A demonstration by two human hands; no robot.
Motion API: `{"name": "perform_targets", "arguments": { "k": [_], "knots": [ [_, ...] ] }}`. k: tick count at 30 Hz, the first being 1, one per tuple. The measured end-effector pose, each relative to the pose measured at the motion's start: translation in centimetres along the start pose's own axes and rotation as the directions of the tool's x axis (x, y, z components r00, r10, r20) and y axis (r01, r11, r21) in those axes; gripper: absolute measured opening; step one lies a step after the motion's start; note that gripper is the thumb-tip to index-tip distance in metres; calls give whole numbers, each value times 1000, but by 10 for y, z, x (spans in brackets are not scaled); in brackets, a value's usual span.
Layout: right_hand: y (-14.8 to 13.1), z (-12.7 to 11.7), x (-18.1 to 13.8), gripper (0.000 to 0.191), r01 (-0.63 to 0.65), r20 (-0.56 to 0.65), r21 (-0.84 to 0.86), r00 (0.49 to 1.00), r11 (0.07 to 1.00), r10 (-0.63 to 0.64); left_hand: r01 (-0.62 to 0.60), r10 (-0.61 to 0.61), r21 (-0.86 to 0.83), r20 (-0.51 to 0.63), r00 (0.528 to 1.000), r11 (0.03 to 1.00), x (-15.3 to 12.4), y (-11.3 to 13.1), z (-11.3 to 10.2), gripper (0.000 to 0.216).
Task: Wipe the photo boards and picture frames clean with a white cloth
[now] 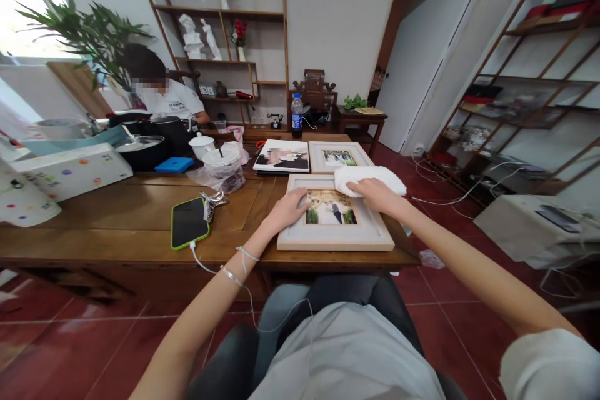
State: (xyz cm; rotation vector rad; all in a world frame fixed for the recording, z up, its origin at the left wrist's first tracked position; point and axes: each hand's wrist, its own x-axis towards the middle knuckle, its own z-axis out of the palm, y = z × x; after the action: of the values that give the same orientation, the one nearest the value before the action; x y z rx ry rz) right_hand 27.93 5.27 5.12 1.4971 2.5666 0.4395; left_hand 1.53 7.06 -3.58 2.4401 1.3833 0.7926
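A pale wooden picture frame (335,234) with a photo in it lies flat near the front edge of the wooden table (135,212). My left hand (288,209) rests flat on the frame's left side, fingers stretched out. My right hand (377,195) presses a folded white cloth (368,176) onto the frame's upper right corner, fingers closed on the cloth. Behind it lie a second framed photo (338,157) and a photo book (282,157).
A green-cased phone (188,222) on a white cable lies left of the frame, beside a metal clip (213,201). Pots, a plastic bag, a white box and a water bottle (297,115) stand further back. Another person sits across the table at the left. Shelves line the right wall.
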Motion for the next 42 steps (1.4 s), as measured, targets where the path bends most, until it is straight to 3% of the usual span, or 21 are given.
{"name": "perform_targets", "arguments": {
  "k": [4,8,10,12,15,16,18,22,25,28,33,37,42],
  "knots": [
    [-35,-5,-31,53,25,18,58,1000,998,-26,-1,1,-7,-21,1000,1000,0,1,2,44],
    [-65,-26,-63,50,132,31,203,989,970,-141,-37,36,-12,-37,999,999,-2,0,3,45],
    [-62,-39,-68,50,117,5,268,992,956,-123,-38,37,-19,-51,998,999,-3,0,2,46],
    [-48,-51,-63,50,-9,-83,272,996,962,33,-45,43,-27,-57,997,999,-3,1,0,45],
    [-22,-55,-38,52,-210,-327,214,905,954,273,-60,59,-25,-54,997,998,-4,5,-5,41],
    [-14,-52,-27,52,-224,-392,189,875,956,283,-61,60,-21,-57,997,998,-4,6,-6,40],
    [-4,-37,-7,52,-171,-435,124,876,977,209,-62,61,-14,-66,996,998,-5,7,-8,39],
    [-6,6,19,55,-29,-240,56,970,998,42,-59,58,-6,-70,996,998,-5,6,-7,39],
    [-19,21,17,53,35,-111,66,993,997,-27,-35,35,6,-72,997,999,-3,4,-4,42],
    [-34,13,-2,46,60,-78,70,995,996,-54,-26,26,15,-64,998,1000,-2,2,-2,43],
    [-68,-21,-56,43,131,15,97,991,987,-134,-38,39,20,-43,998,999,-2,1,-1,44],
    [-84,-29,-82,42,142,8,159,989,977,-145,-74,75,45,-25,997,996,-2,-1,1,41],
    [-62,1,-58,49,179,-126,234,980,956,-153,-119,119,97,12,993,988,-3,-5,4,44]
  ]
}}
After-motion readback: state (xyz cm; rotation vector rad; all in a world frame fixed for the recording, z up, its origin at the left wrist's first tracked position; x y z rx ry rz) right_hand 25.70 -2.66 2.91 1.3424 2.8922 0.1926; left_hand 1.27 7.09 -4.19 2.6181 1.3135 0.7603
